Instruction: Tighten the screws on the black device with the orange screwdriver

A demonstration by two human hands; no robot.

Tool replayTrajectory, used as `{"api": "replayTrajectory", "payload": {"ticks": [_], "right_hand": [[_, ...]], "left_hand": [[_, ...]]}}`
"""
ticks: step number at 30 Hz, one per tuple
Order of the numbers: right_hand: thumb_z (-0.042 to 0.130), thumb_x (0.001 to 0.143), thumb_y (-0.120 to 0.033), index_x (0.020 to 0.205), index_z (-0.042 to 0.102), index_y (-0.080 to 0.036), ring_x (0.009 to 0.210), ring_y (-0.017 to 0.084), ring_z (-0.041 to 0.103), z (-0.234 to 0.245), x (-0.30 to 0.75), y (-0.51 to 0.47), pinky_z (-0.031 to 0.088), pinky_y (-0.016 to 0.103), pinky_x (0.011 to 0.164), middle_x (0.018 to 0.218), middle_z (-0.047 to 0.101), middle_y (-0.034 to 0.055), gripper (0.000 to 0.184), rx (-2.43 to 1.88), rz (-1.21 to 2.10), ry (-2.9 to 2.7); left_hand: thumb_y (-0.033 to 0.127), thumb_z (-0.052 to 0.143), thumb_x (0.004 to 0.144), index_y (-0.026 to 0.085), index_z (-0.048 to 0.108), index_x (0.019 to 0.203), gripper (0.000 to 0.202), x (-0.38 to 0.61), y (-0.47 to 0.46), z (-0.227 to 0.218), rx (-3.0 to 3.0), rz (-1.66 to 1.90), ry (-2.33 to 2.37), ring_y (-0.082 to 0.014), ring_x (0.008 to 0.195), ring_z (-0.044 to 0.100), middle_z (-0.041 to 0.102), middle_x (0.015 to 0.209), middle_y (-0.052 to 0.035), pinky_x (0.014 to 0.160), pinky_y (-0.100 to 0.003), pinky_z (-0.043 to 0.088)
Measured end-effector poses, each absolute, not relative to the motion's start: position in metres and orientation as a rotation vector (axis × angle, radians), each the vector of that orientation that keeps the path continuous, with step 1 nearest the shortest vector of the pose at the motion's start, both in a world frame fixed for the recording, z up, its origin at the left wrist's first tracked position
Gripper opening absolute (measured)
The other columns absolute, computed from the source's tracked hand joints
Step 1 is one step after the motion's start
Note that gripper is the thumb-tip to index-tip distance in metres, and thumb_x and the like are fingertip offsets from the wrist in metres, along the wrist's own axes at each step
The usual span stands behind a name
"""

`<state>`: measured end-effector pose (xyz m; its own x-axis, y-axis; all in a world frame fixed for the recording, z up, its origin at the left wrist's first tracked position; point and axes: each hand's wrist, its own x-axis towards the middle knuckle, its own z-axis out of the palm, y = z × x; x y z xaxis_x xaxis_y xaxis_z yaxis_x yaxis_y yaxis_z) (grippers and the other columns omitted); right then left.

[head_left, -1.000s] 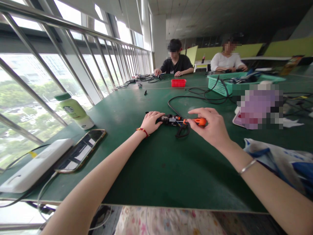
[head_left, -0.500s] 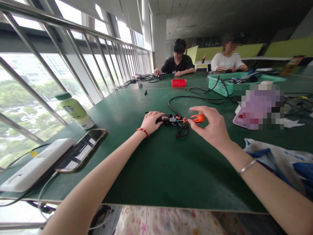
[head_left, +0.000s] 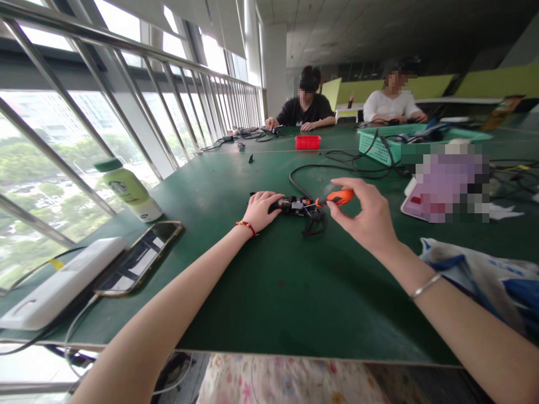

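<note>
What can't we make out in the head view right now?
All in the head view:
Part of the black device: hidden under the left hand.
What the orange screwdriver's tip touches: too small.
Purple item: pixelated.
Plastic bag's far side: cut off by the right edge.

Daylight is pouring in through the windows [head_left: 210,50] at left, their panes bleaching nearly white; the ceiling [head_left: 362,33] at upper right is reading dark. Soft shadow is lying on the green tabletop [head_left: 269,314] below the right hand [head_left: 366,210], pale sheen showing toward the front edge. Wide-angle stretch is slanting the near railing [head_left: 105,42]. The blue-and-white bag [head_left: 471,266] is smearing rightward; mosaic blocks are masking a purple object [head_left: 446,179].
</note>
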<state>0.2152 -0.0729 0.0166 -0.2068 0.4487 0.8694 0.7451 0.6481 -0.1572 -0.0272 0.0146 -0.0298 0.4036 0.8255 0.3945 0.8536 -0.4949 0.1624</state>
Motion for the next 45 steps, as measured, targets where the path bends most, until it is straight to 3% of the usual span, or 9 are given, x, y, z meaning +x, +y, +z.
{"api": "replayTrajectory", "payload": {"ticks": [7,12,20,26,32,39,45], "right_hand": [[0.065,0.075,-0.028,0.088,0.067,-0.024,0.083,0.025,0.062,0.0124,0.218,-0.07,0.052,0.038,0.075,0.077,0.07,0.0032,0.014,-1.04,-0.34,-1.853],[0.064,0.076,-0.028,0.087,0.068,-0.023,0.082,0.025,0.061,0.0116,0.2183,-0.0701,0.052,0.038,0.074,0.076,0.07,0.0035,0.013,-1.04,-0.345,-1.858],[0.062,0.076,-0.027,0.081,0.068,-0.024,0.082,0.024,0.061,0.0115,0.2177,-0.0706,0.052,0.039,0.078,0.076,0.07,0.002,0.007,-1.023,-0.349,-1.858],[0.062,0.077,-0.026,0.086,0.066,-0.023,0.08,0.024,0.063,0.0143,0.217,-0.0719,0.051,0.039,0.078,0.08,0.071,0.0031,0.01,-0.99,-0.37,-1.864],[0.058,0.077,-0.019,0.112,0.057,-0.021,0.088,0.024,0.064,0.0178,0.215,-0.0736,0.05,0.038,0.082,0.098,0.068,0.0071,0.035,-0.921,-0.361,-1.847],[0.063,0.076,-0.025,0.099,0.062,-0.023,0.076,0.022,0.062,0.0157,0.2151,-0.0736,0.051,0.037,0.078,0.083,0.07,0.0032,0.023,-0.966,-0.355,-1.879],[0.059,0.078,-0.022,0.099,0.06,-0.022,0.081,0.022,0.064,0.0165,0.2157,-0.0735,0.049,0.038,0.081,0.09,0.07,0.0045,0.021,-0.943,-0.345,-1.888]], "left_hand": [[0.035,0.051,0.086,0.027,0.049,0.133,0.048,-0.0318,0.0183,-0.0265,-2.623,-0.571,-1.5,-0.0265,0.117,0.043,0.055,0.126,-0.0046,0.103,-0.044,0.03],[0.031,0.046,0.088,0.026,0.041,0.139,0.052,-0.0327,0.0179,-0.0242,-2.649,-0.5,-1.497,-0.0266,0.118,0.041,0.052,0.13,-0.0055,0.104,-0.043,0.029],[0.032,0.045,0.09,0.026,0.05,0.132,0.043,-0.0291,0.0164,-0.0282,-2.59,-0.567,-1.494,-0.0258,0.116,0.043,0.056,0.125,-0.0053,0.104,-0.043,0.03],[0.031,0.045,0.09,0.025,0.05,0.133,0.043,-0.0274,0.0136,-0.026,-2.569,-0.543,-1.491,-0.026,0.115,0.044,0.056,0.125,-0.0059,0.102,-0.042,0.031],[0.031,0.045,0.091,0.027,0.046,0.136,0.046,-0.0282,0.0131,-0.0219,-2.566,-0.452,-1.473,-0.0261,0.115,0.045,0.055,0.126,-0.0056,0.102,-0.042,0.033],[0.028,0.043,0.091,0.022,0.044,0.138,0.047,-0.0266,0.0126,-0.0224,-2.535,-0.424,-1.431,-0.0252,0.116,0.046,0.055,0.129,-0.0074,0.103,-0.039,0.035],[0.027,0.045,0.091,0.021,0.049,0.133,0.043,-0.0263,0.0133,-0.0241,-2.53,-0.46,-1.426,-0.0243,0.115,0.048,0.056,0.128,-0.0074,0.103,-0.039,0.037]]}}
